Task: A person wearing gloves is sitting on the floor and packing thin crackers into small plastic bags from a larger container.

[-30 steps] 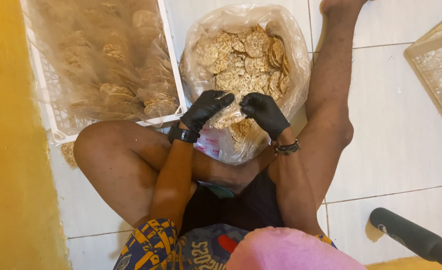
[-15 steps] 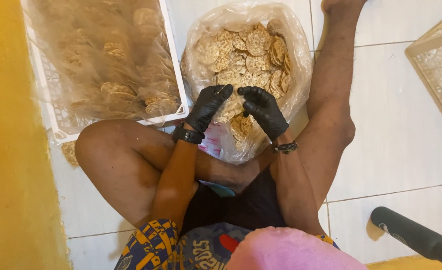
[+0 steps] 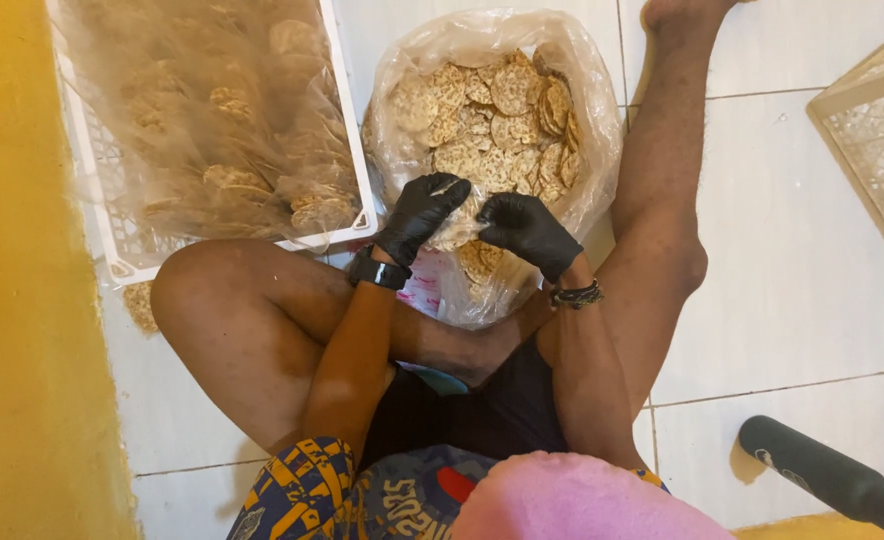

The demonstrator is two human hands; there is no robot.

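Fingers [image 3: 440, 195] of the left hand [image 3: 420, 215] were pinched shut on a small clear wrap [image 3: 455, 232] w/ a cracker inside; the right hand [image 3: 527, 230] gripped the same wrap from the other side, fingertips curled in on it. Both hands wore black gloves and met just above the near rim of the bag [image 3: 592, 120]. The wrap sat between them, right over the bag's front edge, touching both hands.

The bag stood open on the floor [image 3: 802, 300] between the person's legs, full of loose round crackers [image 3: 492, 110]. To the left, a white crate [image 3: 347, 150] held more crackers under thin plastic film, apart from the hands. Another crate [image 3: 872, 140] showed at the right edge, contents not clear. A black handle [image 3: 822, 475] lay bottom right, well apart.

Step in hand, as I read it: packing or sealing one cracker portion in its wrap, approx mid-step, since both hands were on it and it wasn't set down anywhere. Next move likely called for a firm two-sided pinch on the film w/o crushing the cracker, then a free hand to reach a fresh one from the bag. Can't tell whether the wrap was already closed.
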